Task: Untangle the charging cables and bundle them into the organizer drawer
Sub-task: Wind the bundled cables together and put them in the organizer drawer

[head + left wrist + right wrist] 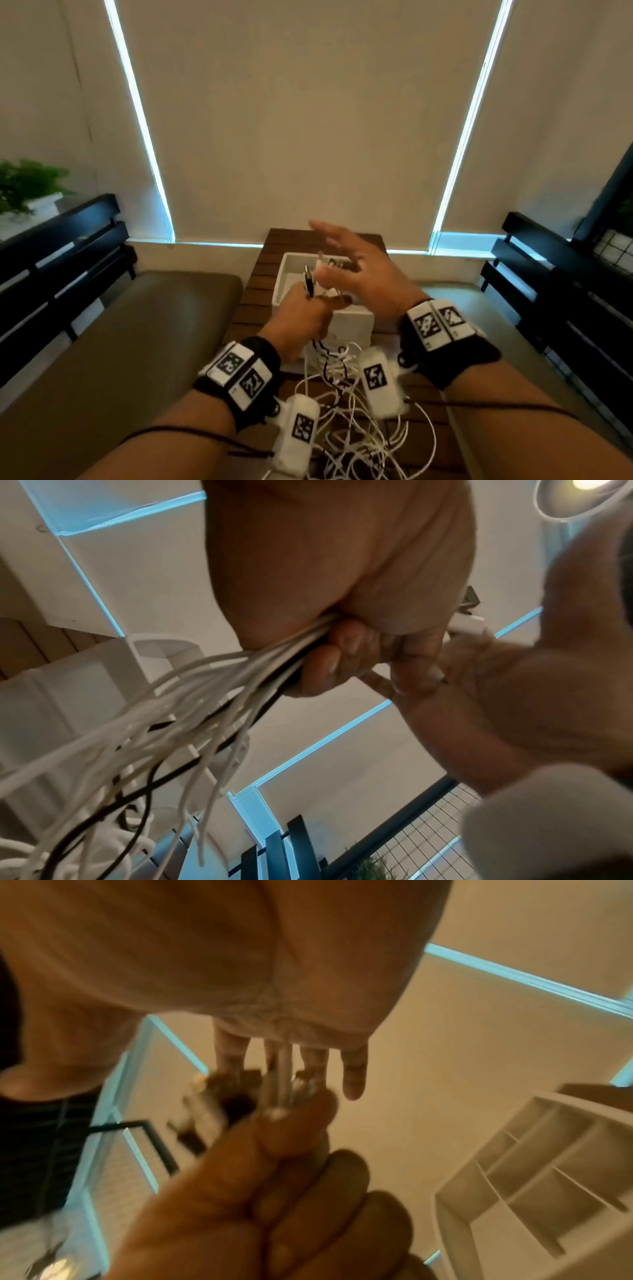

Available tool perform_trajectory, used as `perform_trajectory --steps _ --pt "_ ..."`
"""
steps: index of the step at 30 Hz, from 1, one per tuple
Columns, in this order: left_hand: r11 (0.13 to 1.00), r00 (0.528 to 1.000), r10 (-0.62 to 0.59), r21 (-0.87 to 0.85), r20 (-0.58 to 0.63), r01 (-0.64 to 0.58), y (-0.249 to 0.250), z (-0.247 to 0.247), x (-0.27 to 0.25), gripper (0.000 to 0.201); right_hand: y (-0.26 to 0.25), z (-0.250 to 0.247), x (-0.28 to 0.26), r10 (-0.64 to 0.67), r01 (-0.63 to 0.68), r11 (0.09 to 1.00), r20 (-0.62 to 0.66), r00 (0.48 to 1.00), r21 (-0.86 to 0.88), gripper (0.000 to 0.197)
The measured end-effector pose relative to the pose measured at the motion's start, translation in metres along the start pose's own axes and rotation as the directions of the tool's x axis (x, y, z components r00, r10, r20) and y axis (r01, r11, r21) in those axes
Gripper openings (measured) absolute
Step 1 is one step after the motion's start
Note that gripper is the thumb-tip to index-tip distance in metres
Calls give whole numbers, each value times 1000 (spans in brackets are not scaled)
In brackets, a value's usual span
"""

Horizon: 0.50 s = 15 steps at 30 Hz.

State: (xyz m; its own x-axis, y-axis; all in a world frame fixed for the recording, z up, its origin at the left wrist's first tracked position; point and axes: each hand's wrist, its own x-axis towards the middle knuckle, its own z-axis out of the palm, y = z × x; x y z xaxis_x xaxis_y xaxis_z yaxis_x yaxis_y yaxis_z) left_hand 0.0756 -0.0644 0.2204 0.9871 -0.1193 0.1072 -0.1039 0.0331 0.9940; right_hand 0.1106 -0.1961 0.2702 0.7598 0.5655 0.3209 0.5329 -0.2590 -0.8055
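My left hand (pixel 301 318) grips a bunch of white and black charging cables (pixel 342 394) in its fist, with the plug ends (pixel 310 282) sticking up above it. The cables (pixel 205 696) fan out below the curled fingers (pixel 342 653) and trail in a tangle on the table. My right hand (pixel 356 270) hovers beside the plug ends (pixel 212 1110) with its fingers (pixel 352 1074) straight and spread; whether they touch the plugs is unclear. The white organizer drawer (pixel 284 270) with several compartments (pixel 548 1164) stands just behind both hands.
The drawer stands on a narrow wooden slatted table (pixel 257 291). A padded bench seat (pixel 137 325) lies to the left, with black slatted backrests (pixel 51 257) on both sides. Closed blinds (pixel 308 120) fill the wall ahead.
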Motion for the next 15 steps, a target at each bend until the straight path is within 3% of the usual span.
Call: perform_trajectory --steps 4,9,12,14,15 --pt "998 999 46 37 20 -47 6 5 -2 12 -10 7 7 -67 85 928 62 996 -362 43" --pt "985 997 47 165 53 -55 15 6 -2 36 -21 -6 7 -125 165 881 118 985 -444 43" --pt "974 994 108 199 20 -109 26 19 -3 29 -32 -13 6 -95 166 862 170 981 -479 40" --pt "984 994 105 145 3 -104 26 24 -2 11 -32 -16 5 -63 155 850 194 979 -503 39" --pt "991 998 60 117 9 -61 25 26 -3 19 -31 -17 5 -44 144 855 207 977 -499 40"
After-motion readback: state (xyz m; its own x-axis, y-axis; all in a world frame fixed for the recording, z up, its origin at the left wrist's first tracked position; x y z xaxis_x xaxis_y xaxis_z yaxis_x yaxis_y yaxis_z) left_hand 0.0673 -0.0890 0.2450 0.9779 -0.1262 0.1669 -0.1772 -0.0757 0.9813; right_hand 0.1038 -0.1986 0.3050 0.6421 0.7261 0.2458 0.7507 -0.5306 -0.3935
